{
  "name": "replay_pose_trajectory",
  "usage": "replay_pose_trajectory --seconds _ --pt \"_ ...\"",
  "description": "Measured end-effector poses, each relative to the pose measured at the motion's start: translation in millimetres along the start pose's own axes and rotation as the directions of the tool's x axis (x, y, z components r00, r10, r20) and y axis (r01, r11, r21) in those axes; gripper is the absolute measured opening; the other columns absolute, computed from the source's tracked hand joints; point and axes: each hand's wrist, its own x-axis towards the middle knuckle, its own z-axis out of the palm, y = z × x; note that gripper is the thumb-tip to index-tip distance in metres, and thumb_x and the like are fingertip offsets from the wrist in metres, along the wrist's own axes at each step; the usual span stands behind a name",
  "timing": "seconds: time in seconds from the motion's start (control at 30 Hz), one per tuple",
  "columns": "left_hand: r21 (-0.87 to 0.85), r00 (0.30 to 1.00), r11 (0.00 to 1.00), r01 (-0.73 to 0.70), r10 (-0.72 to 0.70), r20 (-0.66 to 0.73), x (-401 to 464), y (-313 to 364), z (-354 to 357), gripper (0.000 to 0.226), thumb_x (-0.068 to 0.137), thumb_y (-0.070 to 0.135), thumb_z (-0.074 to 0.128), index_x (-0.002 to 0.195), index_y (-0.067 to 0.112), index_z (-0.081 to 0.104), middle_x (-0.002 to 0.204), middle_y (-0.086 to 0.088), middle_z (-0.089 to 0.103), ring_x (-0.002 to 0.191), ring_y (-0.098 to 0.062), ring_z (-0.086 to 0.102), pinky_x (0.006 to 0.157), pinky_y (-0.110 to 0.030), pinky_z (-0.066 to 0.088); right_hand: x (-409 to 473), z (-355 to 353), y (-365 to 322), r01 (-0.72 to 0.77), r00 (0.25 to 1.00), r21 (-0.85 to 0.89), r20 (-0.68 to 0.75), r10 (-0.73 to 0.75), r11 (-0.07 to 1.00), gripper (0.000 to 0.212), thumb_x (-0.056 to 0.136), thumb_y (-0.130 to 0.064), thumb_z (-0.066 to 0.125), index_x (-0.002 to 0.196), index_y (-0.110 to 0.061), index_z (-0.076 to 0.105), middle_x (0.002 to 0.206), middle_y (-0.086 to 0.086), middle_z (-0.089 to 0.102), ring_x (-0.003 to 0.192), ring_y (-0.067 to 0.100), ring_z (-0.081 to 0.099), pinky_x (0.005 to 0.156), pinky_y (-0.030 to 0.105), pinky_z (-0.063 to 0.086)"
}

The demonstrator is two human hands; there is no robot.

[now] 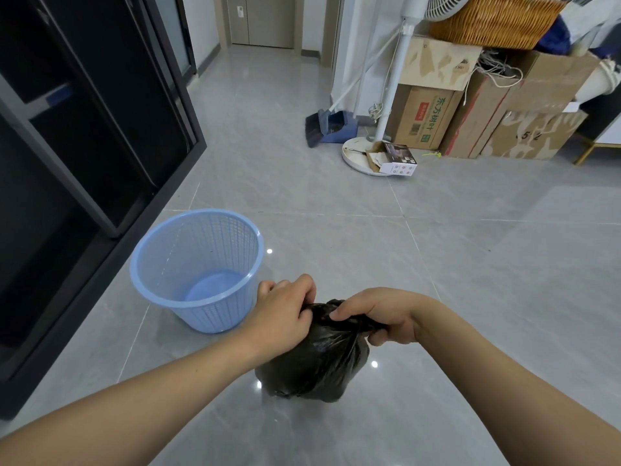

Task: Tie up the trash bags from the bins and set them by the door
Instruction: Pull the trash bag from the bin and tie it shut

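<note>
Your left hand [285, 312] and right hand [379, 317] both clenched on the gathered neck of the black plastic trash bag [316, 361], bag resting on the grey tiled floor [437, 264] just beneath them, empty light-blue mesh plastic bin [196, 274] just left of your left hand, closed door [262, 20] far ahead.

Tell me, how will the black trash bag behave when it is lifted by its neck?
The trash bag will probably sag and swing, since its thin film is wrinkled and soft. It seems light: small and only partly bulging. The left hand and right hand pinch the gathered neck, which may slip if loose.
</note>
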Motion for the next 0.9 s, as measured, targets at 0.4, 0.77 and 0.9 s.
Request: replay_pose_trajectory --seconds 0.4,0.77,0.9 --pt "0.012 0.966 0.970 -0.243 0.243 -0.084 -9 11 -22 0.008 0.078 0.023 0.056 0.074 0.024 0.050 0.070 0.013 0.051 0.069 -0.006 0.048 0.073 -0.023 0.037 4 -6 -1 0.032 0.986 0.268 -0.167 0.014 0.963 0.015 0.086 -0.024 0.053 0.080 -0.011 0.059 0.063 0.001 0.047 0.043 0.012 0.033 0.039 0.020 0.015" --pt "-0.178 0.999 0.983 0.035 -0.029 0.035 -5 8 -17 0.006 0.082 0.029 0.054 0.076 0.030 0.053 0.070 0.014 0.057 0.060 -0.007 0.050 0.053 -0.016 0.035 6 -12 2 0.266 0.858 -0.118 -0.423 -0.291 0.957 0.028 0.075 -0.025 0.074 0.061 -0.011 0.055 0.044 -0.007 0.043 0.037 0.008 0.039 0.037 0.017 0.029" --pt "-0.226 0.997 0.972 0.066 -0.052 0.065 -5 10 -17 0.004 0.081 0.032 0.054 0.078 0.032 0.053 0.076 0.026 0.056 0.057 -0.003 0.048 0.049 -0.015 0.036 5 -16 2 0.223 0.898 0.049 -0.400 -0.185 0.974 0.014 0.074 -0.023 0.074 0.076 -0.012 0.065 0.070 0.006 0.063 0.060 0.017 0.057 0.050 0.024 0.039"
